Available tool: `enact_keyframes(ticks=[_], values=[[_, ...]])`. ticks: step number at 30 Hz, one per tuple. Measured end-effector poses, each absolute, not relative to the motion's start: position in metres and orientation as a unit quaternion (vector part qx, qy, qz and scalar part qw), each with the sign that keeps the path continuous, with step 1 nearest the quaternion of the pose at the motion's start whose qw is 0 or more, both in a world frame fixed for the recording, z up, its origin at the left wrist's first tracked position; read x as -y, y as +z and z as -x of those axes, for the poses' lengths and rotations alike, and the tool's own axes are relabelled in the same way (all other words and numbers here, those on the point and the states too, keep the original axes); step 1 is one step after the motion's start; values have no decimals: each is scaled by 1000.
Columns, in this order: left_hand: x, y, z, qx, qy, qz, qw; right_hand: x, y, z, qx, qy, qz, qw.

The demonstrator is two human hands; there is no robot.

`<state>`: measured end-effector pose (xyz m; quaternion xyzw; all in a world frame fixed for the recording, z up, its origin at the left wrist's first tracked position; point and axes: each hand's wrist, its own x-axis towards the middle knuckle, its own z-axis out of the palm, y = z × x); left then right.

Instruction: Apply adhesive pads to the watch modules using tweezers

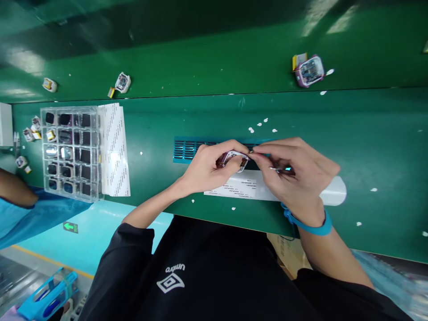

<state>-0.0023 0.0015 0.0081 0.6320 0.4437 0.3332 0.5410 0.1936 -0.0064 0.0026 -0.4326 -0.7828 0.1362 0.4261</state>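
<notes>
My left hand (212, 167) is closed around a small watch case (239, 156) with a white inside and a purple rim, its open side up. My right hand (294, 167) pinches at the case's right edge, thumb and forefinger together; what lies between these fingertips is too small to make out. A thin metallic piece (276, 169) shows under the curled right fingers, mostly hidden. Beneath the hands lie a blue sheet with dark strips (187, 150) and a white printed backing sheet (245, 186).
A clear compartment tray (96, 154) with dark watch parts stands left, beside white printed sheets (115, 151). Opened watch cases with yellow batteries lie farther back, including a purple one (310, 71). Small white tabs (259, 124) are scattered about. Another person's arm (16, 189) reaches in at left.
</notes>
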Motion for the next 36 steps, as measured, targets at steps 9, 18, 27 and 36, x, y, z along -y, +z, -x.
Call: enact_keyframes(ticks=[9, 18, 27, 36], values=[[-3, 8, 4, -412, 340, -586, 609, 9, -6, -200, 832, 25, 398, 386], [-3, 6, 5, -439, 325, -589, 596, 7, -7, -203, 825, 33, 424, 372], [-4, 9, 7, -456, 315, -577, 599, 10, -17, -213, 811, 156, 473, 308], [-1, 7, 5, -476, 307, -644, 515, 11, -14, -206, 821, 125, 407, 380]])
